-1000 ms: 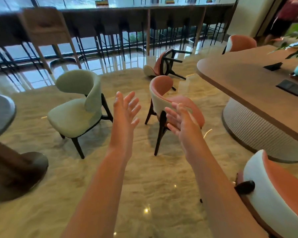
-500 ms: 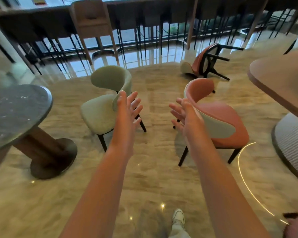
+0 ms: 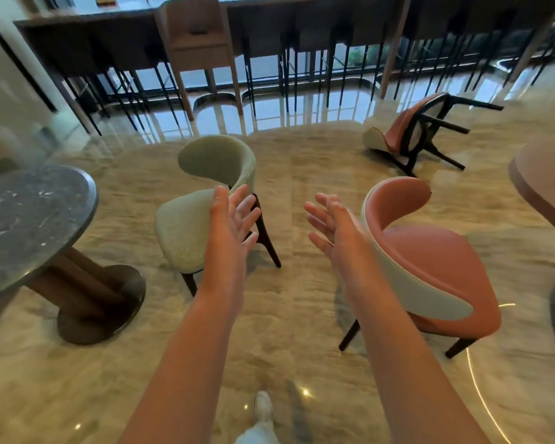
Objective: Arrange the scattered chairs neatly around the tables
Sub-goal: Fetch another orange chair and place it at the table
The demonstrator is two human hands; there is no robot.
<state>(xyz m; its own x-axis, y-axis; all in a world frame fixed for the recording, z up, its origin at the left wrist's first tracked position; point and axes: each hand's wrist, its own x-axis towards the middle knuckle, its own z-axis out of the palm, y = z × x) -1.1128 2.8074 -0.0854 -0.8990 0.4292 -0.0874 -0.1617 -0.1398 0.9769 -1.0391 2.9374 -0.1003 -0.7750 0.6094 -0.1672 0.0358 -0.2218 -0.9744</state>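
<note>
Far left: round dark stone table (image 3: 29, 219) on a brown pedestal base, the landmark for everything else. Just right of it, a green upholstered chair (image 3: 193, 225), upright, seat turned toward the table, close but not tucked in; probably next in line to be pushed in. In front of that chair in the picture, raised in the air, the left hand (image 3: 234, 219): fingers straight and spread, palm turned inward, holding nothing, not clearly touching the chair. Further right of the table, the right hand (image 3: 329, 224): fingers likewise spread and slightly bent, empty, palm facing the left one. Both held out ahead, apparently readied for a grab at a chair back, though which chair cannot be told. Right again, an orange chair with a pale backrest shell (image 3: 430, 261), upright, well apart from the stone table, nearer a curved wooden table edge (image 3: 539, 190) at the frame's right side. Behind it, far from the stone table, a tipped-over orange chair (image 3: 407, 136), lying on its side with legs pointing right; needing righting before any placing. Along the back, a long counter with dark bar stools (image 3: 302, 43).
</note>
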